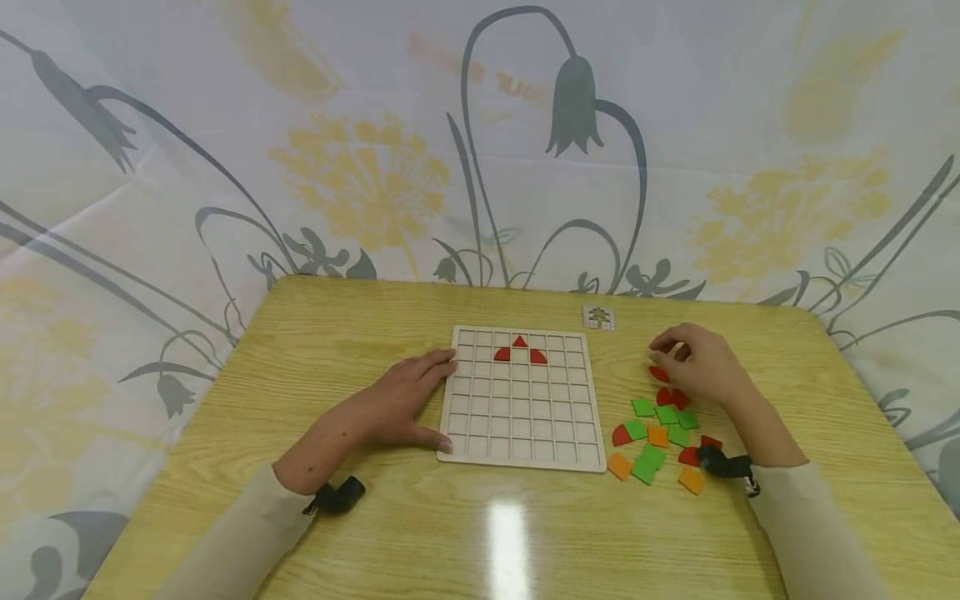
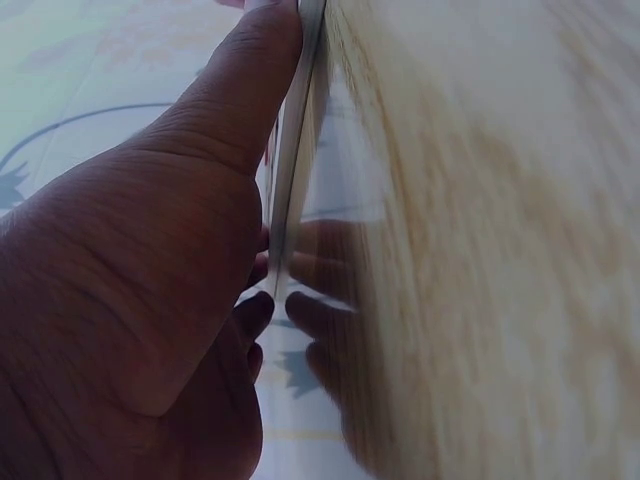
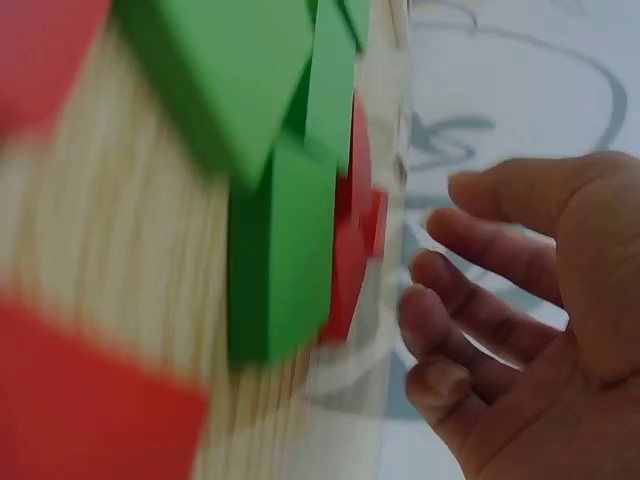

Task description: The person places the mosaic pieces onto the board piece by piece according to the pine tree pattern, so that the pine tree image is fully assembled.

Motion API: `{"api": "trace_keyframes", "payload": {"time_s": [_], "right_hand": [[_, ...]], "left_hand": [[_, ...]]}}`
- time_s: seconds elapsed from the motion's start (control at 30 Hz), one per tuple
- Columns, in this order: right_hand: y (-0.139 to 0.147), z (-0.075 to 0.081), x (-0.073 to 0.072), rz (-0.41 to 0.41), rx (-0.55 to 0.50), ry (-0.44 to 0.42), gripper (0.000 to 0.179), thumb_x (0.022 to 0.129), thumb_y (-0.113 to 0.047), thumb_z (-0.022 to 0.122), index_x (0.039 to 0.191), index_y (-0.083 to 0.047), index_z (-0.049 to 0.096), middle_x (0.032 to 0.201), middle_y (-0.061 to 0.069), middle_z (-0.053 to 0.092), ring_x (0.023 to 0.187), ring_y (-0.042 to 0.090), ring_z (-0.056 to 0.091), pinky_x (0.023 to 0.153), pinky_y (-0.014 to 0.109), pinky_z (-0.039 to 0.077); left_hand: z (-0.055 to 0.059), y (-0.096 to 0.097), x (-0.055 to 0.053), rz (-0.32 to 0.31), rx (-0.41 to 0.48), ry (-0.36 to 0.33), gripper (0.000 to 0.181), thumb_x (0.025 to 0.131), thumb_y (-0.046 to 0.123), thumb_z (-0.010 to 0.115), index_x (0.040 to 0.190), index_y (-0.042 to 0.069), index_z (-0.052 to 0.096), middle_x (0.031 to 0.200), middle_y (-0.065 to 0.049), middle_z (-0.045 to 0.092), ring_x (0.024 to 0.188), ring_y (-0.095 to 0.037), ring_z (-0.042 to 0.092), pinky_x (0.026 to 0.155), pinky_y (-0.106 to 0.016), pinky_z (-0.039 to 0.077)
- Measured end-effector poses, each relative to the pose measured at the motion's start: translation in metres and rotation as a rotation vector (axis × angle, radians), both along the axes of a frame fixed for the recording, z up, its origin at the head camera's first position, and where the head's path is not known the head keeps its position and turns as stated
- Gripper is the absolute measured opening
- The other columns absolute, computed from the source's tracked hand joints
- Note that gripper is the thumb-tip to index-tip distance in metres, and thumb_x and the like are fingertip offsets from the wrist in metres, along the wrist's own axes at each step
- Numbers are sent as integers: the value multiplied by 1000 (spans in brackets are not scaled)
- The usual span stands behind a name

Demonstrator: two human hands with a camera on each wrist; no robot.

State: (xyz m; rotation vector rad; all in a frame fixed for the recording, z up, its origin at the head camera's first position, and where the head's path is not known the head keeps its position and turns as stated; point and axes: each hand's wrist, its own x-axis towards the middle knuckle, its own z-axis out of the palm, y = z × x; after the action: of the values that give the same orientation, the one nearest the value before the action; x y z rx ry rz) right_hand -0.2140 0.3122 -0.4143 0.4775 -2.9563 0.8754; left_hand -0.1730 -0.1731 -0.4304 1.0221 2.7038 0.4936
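Touching the left edge of the gridded board [image 1: 517, 408], the left hand [image 1: 401, 404] lies with its fingers relaxed and spread, its thumb at the near left corner. To the right of those fingers, the board's cells hold a red triangle [image 1: 520, 342] in the top row and two curved red pieces [image 1: 502, 355] in the row below, one cell apart. The right hand [image 1: 705, 362] hovers beyond the board's right side, its fingers loosely bent and released. Just below those fingers is a loose red piece [image 1: 659, 374]; nearer the person, green pieces [image 1: 642, 407] and orange pieces [image 1: 657, 437] lie scattered on the surface [image 1: 375, 517]. A small patterned card [image 1: 599, 317] rests to the left of the right fingers, farther away.
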Motion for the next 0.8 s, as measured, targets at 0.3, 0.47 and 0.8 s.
{"api": "trace_keyframes", "payload": {"time_s": [0.3,0.47,0.8], "right_hand": [[19,0,-2,80,12,-139,27,98,-20,79,117,-1,76,106,11,72,87,20,67,74,33,56],[19,2,-2,95,12,-162,20,94,-13,81,111,-2,77,101,8,71,84,19,65,71,31,55],[16,2,-2,105,6,-174,16,94,-10,82,105,-1,76,95,6,69,77,15,61,67,28,52]], "left_hand": [[-2,0,-1,4,0,-5,121,83,70,80,169,7,24,177,-8,16,163,-31,16,129,-55,23],[-2,0,-1,3,1,-6,121,83,70,80,169,7,24,177,-8,15,163,-31,16,128,-55,23],[-1,0,-1,3,1,-13,120,83,70,80,169,7,24,177,-8,15,163,-31,17,129,-55,23]]}}
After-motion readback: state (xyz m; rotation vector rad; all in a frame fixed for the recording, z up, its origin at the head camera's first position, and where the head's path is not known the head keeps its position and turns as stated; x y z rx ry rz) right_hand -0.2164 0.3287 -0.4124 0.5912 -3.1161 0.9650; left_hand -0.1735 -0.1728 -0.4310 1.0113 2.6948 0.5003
